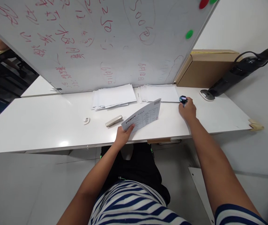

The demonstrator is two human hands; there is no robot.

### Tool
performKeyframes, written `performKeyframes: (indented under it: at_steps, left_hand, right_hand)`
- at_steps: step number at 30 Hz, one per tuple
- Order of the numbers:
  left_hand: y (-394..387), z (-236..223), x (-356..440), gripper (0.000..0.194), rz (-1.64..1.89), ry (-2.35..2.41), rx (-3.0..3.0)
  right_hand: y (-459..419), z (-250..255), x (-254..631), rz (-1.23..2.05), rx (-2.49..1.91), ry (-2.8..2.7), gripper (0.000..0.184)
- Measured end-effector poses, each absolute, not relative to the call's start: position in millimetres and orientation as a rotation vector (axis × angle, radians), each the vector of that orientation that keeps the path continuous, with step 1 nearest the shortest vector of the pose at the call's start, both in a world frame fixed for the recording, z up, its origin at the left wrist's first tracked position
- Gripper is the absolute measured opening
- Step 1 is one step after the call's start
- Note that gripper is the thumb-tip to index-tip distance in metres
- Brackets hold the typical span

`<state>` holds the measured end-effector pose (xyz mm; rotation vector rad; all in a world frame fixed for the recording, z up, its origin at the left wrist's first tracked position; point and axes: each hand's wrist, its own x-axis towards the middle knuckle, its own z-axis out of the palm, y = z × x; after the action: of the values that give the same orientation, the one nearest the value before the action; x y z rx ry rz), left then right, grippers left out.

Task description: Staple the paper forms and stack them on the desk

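Observation:
My left hand (124, 133) is closed on the lower left corner of a printed paper sheet (145, 115). The sheet is tilted above the desk, with "PONY" and a table of text on it. To the right, my right hand (188, 110) grips a small dark blue object (183, 99) with a pale patch, whose kind I cannot make out. It is beside the right paper stack (162, 92). Just left of my left hand lies a beige stapler (114, 121) on the white desk (54, 125).
Another paper stack (115, 96) lies before the whiteboard (77, 47). A small white coiled item (86, 120) is on the left. At the right are a cardboard box (206, 68), a black bottle (239, 73) and a computer mouse (207, 95).

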<state>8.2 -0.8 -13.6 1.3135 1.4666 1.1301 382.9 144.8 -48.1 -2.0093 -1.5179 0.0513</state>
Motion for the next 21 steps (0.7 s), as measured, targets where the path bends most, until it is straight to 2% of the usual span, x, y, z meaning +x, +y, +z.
performKeyframes:
  at_steps: [9,17,21]
  left_hand:
    - [-1,-13,8,0.035,1.145,1.454,1.295]
    - [-1,-16,9,0.036,1.171,1.411,1.282]
    - [-1,-18,8,0.036,1.161,1.421,1.272]
  right_hand:
    - [144,-52,384,0.065,-2.022,-1.534,0.052]
    - [183,-31,386,0.022,-2.051,-1.719,0.085]
    - [210,-31,385,0.153,-2.199,-1.861,0.088]
